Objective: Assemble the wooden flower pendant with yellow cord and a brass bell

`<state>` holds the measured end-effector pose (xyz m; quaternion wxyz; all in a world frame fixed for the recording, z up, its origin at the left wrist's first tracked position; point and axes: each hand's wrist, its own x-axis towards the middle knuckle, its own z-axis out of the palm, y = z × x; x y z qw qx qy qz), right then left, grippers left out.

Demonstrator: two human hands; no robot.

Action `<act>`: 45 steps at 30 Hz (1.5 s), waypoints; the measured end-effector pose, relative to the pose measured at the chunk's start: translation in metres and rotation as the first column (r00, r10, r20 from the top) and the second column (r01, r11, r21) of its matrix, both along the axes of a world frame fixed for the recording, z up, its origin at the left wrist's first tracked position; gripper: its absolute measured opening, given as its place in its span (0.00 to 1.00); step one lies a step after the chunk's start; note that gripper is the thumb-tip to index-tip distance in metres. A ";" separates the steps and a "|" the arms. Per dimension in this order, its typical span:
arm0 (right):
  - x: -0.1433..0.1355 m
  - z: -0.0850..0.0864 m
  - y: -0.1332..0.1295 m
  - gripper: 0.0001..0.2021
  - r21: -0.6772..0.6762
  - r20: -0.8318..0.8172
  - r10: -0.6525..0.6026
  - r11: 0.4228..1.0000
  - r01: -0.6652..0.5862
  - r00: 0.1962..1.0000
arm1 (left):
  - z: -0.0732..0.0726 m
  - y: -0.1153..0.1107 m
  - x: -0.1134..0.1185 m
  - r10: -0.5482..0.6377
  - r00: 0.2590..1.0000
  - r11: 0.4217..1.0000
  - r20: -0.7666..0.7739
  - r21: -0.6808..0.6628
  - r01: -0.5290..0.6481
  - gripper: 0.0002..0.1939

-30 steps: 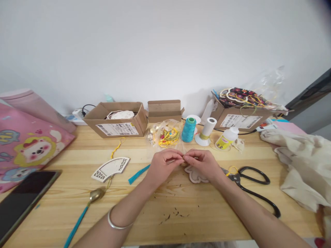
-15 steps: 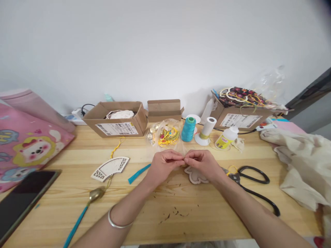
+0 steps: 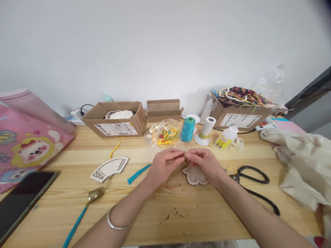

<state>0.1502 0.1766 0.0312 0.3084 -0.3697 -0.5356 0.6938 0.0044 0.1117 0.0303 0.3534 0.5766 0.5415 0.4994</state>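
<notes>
My left hand (image 3: 165, 165) and my right hand (image 3: 203, 162) meet at the middle of the table, fingertips nearly touching. Both pinch a thin golden cord (image 3: 185, 157), mostly covered by the fingers. Under my right hand lies a pale wooden cutout (image 3: 195, 175) with a scalloped edge, partly hidden by that hand. A teal tassel (image 3: 138, 174) rests just left of my left hand. Further left is a fan-shaped wooden pendant (image 3: 110, 169) with a yellow cord, a gold bell (image 3: 95, 195) and a teal tassel hanging from it.
Black-handled scissors (image 3: 254, 181) lie right of my right forearm. Behind my hands stand a teal thread spool (image 3: 188, 130), a white spool (image 3: 207, 131), a glue bottle (image 3: 226, 137) and a bag of yellow cords (image 3: 168, 135). Cardboard boxes (image 3: 116, 129) line the wall; a phone (image 3: 24, 199) lies left.
My fingers have shifted slightly around the golden cord, and more of it shows between them. More of the wooden cutout is visible. The view has moved a little.
</notes>
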 end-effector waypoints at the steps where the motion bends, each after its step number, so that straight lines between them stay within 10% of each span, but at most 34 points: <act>1: 0.000 0.000 0.000 0.08 0.000 0.000 0.001 1.000 -0.001 1.000 | 0.001 0.000 0.000 -0.012 1.000 1.000 -0.021 0.004 0.012 0.11; 15: 0.000 -0.001 -0.003 0.11 0.156 -0.064 0.065 0.986 -0.055 0.996 | 0.002 0.000 0.000 0.023 0.972 0.990 0.235 -0.142 0.011 0.10; 21: 0.003 -0.003 -0.002 0.09 0.710 0.131 -0.031 0.701 -0.072 0.991 | -0.002 -0.001 -0.001 -0.058 0.880 0.953 0.471 -0.237 0.190 0.13; 26: 0.004 -0.009 0.000 0.08 0.858 0.096 -0.060 0.511 -0.052 0.994 | -0.002 -0.002 0.000 -0.097 0.758 0.919 0.645 -0.235 0.318 0.13; 45: -0.001 -0.010 -0.005 0.05 0.930 0.071 -0.089 0.365 -0.034 0.993 | -0.002 -0.005 0.006 0.030 0.758 0.955 0.652 -0.243 0.171 0.05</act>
